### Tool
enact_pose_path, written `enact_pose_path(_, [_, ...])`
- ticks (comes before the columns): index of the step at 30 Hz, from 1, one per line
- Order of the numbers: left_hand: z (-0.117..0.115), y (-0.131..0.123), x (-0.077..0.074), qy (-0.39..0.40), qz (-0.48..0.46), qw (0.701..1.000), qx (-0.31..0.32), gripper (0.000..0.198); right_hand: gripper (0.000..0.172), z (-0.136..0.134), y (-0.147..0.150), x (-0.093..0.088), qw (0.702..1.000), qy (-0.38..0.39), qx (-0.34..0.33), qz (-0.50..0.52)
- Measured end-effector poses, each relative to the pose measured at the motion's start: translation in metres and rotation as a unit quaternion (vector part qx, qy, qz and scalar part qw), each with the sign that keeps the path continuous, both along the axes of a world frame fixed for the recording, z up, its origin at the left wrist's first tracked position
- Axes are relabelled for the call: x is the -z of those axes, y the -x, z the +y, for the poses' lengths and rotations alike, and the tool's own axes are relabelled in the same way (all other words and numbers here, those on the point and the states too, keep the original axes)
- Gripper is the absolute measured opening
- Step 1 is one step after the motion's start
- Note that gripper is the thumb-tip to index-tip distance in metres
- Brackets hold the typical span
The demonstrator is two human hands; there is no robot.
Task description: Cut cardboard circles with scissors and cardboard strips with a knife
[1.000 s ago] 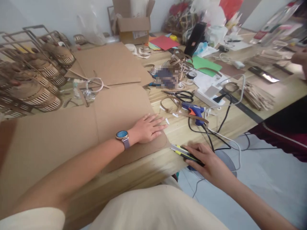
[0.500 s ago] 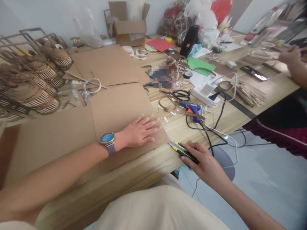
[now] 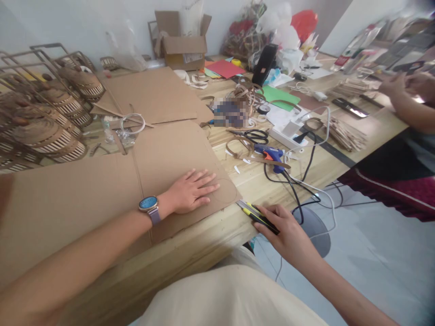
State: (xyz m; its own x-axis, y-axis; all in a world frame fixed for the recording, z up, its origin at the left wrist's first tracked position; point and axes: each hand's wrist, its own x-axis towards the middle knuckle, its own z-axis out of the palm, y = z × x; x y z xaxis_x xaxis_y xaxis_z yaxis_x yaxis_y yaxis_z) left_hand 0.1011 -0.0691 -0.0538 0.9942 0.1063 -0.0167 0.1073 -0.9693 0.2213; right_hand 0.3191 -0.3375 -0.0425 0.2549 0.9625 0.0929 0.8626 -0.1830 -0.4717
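Observation:
A large sheet of brown cardboard (image 3: 176,145) lies on the wooden table, with a drawn circle (image 3: 225,190) near its right corner. My left hand (image 3: 190,192) rests flat on the cardboard just left of the circle, fingers spread, a watch (image 3: 148,203) on its wrist. In my right hand (image 3: 285,231) is a yellow and black utility knife (image 3: 256,214). Its blade is out, and the tip is close to the cardboard's right corner; whether it touches, I cannot tell.
A glue gun (image 3: 273,156) with cords, black-handled scissors (image 3: 254,135) and a power strip (image 3: 288,136) lie to the right. Woven bamboo pieces (image 3: 50,131) stand at left. A cardboard box (image 3: 185,47) is at the back. Another person's hands (image 3: 404,88) work at far right.
My left hand has slid slightly left over the cardboard, uncovering more of the drawn circle. My right hand keeps the knife at nearly the same place. The other person's hands have come closer together.

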Motion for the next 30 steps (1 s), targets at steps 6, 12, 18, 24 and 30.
enact_pose_path(6, [-0.001, -0.001, -0.001, -0.003, 0.009, 1.000, -0.004, 0.054, 0.041, 0.000, 0.015, 0.000, 1.000, -0.008, 0.001, 0.011])
enact_pose_path(12, [-0.002, -0.003, -0.006, -0.008, 0.035, 0.999, 0.000, 0.055, 0.041, 0.000, 0.029, -0.003, 1.000, -0.008, 0.000, 0.005])
enact_pose_path(18, [-0.002, -0.003, -0.007, -0.009, 0.034, 0.999, -0.006, 0.054, 0.041, 0.004, 0.042, -0.002, 1.000, -0.003, -0.009, -0.005])
enact_pose_path(24, [-0.001, -0.003, -0.005, 0.008, 0.020, 1.000, -0.003, 0.053, 0.040, 0.005, 0.050, -0.001, 1.000, -0.001, -0.008, -0.014])
enact_pose_path(30, [0.000, -0.003, -0.004, 0.018, 0.012, 1.000, -0.005, 0.053, 0.041, 0.010, 0.057, -0.007, 0.999, 0.029, -0.025, -0.018])
